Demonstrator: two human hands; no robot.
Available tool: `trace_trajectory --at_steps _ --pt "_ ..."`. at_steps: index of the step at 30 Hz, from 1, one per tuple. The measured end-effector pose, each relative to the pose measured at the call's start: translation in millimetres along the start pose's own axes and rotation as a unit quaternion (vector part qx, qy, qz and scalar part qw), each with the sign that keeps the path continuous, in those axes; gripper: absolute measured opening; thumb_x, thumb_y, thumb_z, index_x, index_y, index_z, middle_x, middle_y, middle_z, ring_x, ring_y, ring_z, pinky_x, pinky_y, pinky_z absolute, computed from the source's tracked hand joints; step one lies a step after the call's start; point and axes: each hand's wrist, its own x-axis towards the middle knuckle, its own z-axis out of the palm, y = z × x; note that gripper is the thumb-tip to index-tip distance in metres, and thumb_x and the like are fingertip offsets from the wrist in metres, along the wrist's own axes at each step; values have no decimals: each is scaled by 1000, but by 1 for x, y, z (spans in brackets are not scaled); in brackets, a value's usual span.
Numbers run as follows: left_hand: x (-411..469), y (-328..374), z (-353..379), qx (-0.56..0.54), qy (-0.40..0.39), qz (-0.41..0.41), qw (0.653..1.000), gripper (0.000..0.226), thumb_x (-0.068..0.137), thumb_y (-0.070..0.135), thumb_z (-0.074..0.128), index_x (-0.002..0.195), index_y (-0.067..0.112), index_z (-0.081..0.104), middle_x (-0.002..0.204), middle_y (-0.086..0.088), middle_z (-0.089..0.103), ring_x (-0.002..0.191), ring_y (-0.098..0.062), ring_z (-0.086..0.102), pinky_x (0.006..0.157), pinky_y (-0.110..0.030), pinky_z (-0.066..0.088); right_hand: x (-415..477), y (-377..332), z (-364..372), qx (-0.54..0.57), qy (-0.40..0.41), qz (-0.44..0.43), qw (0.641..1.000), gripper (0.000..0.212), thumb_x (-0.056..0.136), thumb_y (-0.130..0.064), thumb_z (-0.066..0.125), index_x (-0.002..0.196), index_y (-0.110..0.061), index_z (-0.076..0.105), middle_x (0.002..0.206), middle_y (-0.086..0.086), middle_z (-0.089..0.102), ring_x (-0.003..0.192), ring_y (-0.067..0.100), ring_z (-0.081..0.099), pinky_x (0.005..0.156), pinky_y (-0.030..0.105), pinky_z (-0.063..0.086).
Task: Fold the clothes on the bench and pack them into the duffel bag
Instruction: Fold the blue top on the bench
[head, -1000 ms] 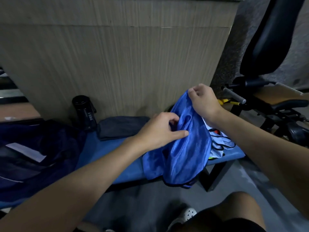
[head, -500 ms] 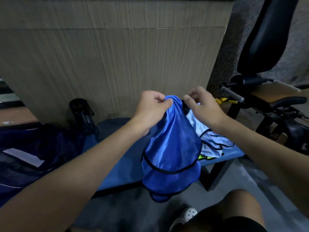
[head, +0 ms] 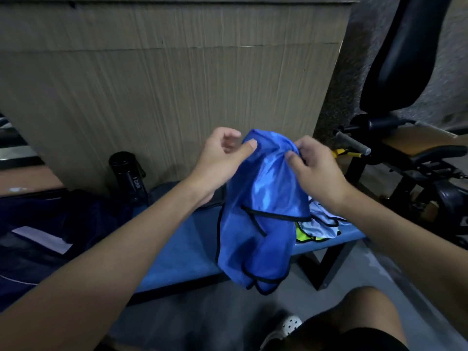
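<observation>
Now right hand (head: 319,173) grips the blue vest (head: 263,224) — left hand (head: 220,159) pinches.

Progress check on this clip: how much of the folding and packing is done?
Done: nothing visibly packed in the duffel bag. In hand: left hand and right hand pinch the bunched, unfolded blue vest above the bench. Left: fold it, plus the light blue garment and yellow garment lying loose on the bench, then pack all.

Dim, soft, wide-angle edge distortion
</observation>
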Motion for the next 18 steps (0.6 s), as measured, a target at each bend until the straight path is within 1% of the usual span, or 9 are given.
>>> trace_trajectory --at_steps 2,3,5,6,8,10,14,16,18 --pt "0 -18 -1 65 -87 -23 994 63 86 30 77 141 25 48 134 3 53 119 -8 52 98 -26 45 5 -4 -8 54 17 27 998 16 88 -29 53 81 -14 52 78 23 56 73 20 50 66 48 45" --pt "-2 -25 1 77 -130 -35 988 64 87 27 77 143 24 48 135 3 54 122 -6 51 99 -23 44 6 -5 -12 67 17 33 997 15 88 -29 53 81 -16 52 79 20 55 74 21 50 67 46 44" --pt "-7 -34 6 82 -178 -36 980 30 89 14 73 119 20 69 114 -1 70 101 -1 61 82 -17 47 8 -8 -18 75 19 40 996 14 90 -28 54 82 -17 51 82 16 55 78 23 51 71 43 43" --pt "-11 -36 11 86 -180 -32 979 15 90 9 71 100 20 74 97 -2 73 85 1 63 71 -15 48 7 -7 -21 81 21 42 996 14 94 -23 54 83 -16 51 84 16 56 79 24 53 72 43 44" --pt "-14 -36 18 93 -175 -18 980 19 90 4 68 79 20 72 75 4 68 62 6 57 56 -11 41 7 -5 -27 91 36 53 994 17 100 -12 50 84 -14 52 86 16 58 82 24 56 74 40 46" --pt "-15 -33 23 94 -156 4 983 25 92 2 65 74 20 66 68 11 62 57 9 53 57 -8 38 8 3 -35 59 54 70 994 16 101 -9 50 85 -12 53 87 17 59 82 24 56 75 42 48" --pt "-8 -9 31 52 -67 67 994 30 95 -1 55 74 20 57 67 8 55 52 7 46 57 -9 36 14 27 -49 -107 74 114 985 16 91 -8 60 102 2 55 93 25 60 85 29 57 84 54 49" --pt "-2 7 33 55 -50 97 993 27 95 1 56 75 19 57 67 7 58 52 6 47 57 -10 37 11 22 -47 -123 84 72 986 27 88 -10 66 110 -3 52 97 12 56 92 24 57 87 41 50" --pt "1 23 36 64 -63 118 989 22 95 4 58 77 17 60 68 4 63 57 -1 53 58 -17 42 1 1 -38 -53 45 2 998 29 88 -13 70 110 -6 53 94 4 58 87 11 57 78 19 46"
